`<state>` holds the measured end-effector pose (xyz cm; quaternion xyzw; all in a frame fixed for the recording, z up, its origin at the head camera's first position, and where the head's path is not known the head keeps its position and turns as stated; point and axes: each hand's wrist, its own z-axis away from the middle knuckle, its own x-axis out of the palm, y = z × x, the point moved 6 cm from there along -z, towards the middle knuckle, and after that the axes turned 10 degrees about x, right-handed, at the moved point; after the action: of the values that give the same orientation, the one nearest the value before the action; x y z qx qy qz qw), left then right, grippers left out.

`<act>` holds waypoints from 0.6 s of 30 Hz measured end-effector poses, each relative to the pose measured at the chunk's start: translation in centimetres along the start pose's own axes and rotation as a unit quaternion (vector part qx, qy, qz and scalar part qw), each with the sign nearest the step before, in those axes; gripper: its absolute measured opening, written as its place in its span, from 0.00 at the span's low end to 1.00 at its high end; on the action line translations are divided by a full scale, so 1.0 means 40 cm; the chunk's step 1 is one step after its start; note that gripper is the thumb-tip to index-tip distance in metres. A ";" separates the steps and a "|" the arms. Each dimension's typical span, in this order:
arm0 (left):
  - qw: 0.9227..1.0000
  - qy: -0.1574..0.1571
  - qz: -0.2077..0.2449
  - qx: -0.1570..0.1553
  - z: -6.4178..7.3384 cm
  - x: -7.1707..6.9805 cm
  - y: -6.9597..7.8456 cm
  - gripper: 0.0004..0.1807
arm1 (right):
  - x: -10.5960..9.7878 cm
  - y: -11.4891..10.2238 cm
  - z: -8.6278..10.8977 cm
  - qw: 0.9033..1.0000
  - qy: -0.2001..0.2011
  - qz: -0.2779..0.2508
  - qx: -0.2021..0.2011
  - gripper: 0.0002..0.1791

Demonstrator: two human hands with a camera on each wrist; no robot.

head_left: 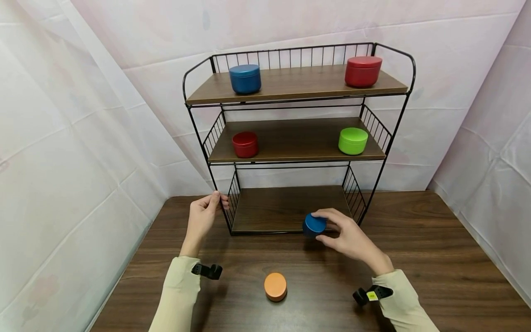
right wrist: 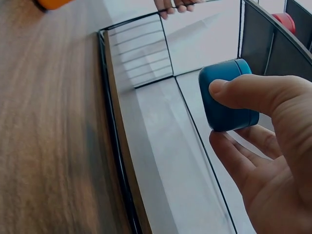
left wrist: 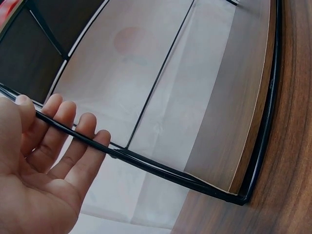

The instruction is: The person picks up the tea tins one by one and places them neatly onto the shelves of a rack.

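My right hand [head_left: 350, 235] holds a small round blue tin [head_left: 314, 225] between thumb and fingers, off the tabletop and near the front edge of the rack's bottom shelf [head_left: 290, 210]. In the right wrist view the thumb presses one side of the blue tin [right wrist: 224, 109], with fingertips on the other. My left hand [head_left: 203, 216] is at the rack's front left post. Seen from the left wrist, thumb and curled fingers lie around the black metal post [left wrist: 73, 134]. An orange tin [head_left: 275, 287] stands on the table between the forearms.
The three-tier rack holds a blue tin [head_left: 245, 79] and a red tin [head_left: 363, 72] on top. Its middle shelf [head_left: 298, 138] carries a smaller red tin [head_left: 245, 145] and a green tin [head_left: 353, 141]. White cloth [head_left: 83, 115] hangs behind and beside the wooden table [head_left: 415, 240].
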<state>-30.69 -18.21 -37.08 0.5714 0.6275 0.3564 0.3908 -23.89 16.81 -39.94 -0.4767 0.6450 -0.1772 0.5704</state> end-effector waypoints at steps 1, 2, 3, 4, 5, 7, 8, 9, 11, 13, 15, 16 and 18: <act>1.000 0.000 0.000 0.000 0.000 0.000 -0.001 0.19 | -0.006 -0.008 -0.002 1.000 0.002 -0.002 0.004 0.31; 1.000 0.001 -0.002 0.000 0.000 -0.001 -0.001 0.19 | -0.009 -0.010 -0.004 1.000 0.004 -0.002 0.009 0.31; 1.000 0.001 -0.003 0.000 0.000 -0.001 -0.001 0.19 | -0.012 -0.008 -0.007 1.000 0.006 -0.004 0.014 0.31; 1.000 0.002 -0.003 0.001 -0.001 -0.002 -0.001 0.19 | -0.014 0.000 -0.010 1.000 0.008 -0.004 0.020 0.30; 1.000 0.002 -0.003 0.002 -0.001 -0.002 -0.001 0.19 | -0.014 0.010 -0.013 1.000 0.011 -0.003 0.024 0.30; 1.000 0.002 -0.004 0.004 -0.001 -0.002 -0.001 0.19 | -0.015 0.040 -0.018 0.999 0.018 0.002 0.032 0.31; 1.000 0.002 -0.004 0.005 -0.001 -0.002 -0.001 0.19 | -0.014 0.058 -0.021 0.999 0.021 0.006 0.037 0.31; 1.000 0.002 -0.003 0.006 -0.002 -0.002 -0.002 0.19 | -0.015 0.073 -0.023 0.999 0.025 0.007 0.040 0.31; 1.000 0.001 -0.001 0.007 -0.002 -0.002 -0.003 0.19 | -0.021 0.099 -0.027 0.998 0.034 0.009 0.045 0.31; 1.000 0.001 -0.001 0.007 -0.002 -0.001 -0.004 0.19 | -0.028 0.118 -0.030 0.998 0.043 0.006 0.049 0.31; 1.000 0.000 0.001 0.009 -0.002 -0.001 -0.005 0.19 | -0.034 0.133 -0.032 0.997 0.053 0.003 0.051 0.30; 1.000 0.000 0.001 0.009 -0.002 -0.001 -0.006 0.19 | -0.037 0.139 -0.033 0.997 0.058 0.002 0.052 0.30; 1.000 0.001 0.000 0.010 -0.002 -0.001 -0.006 0.18 | -0.040 0.150 -0.034 0.997 0.065 0.005 0.052 0.31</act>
<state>-30.87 -18.28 -37.26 0.5749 0.6313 0.3508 0.3845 -27.76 20.59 -43.26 -0.4308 0.6728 -0.2385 0.5521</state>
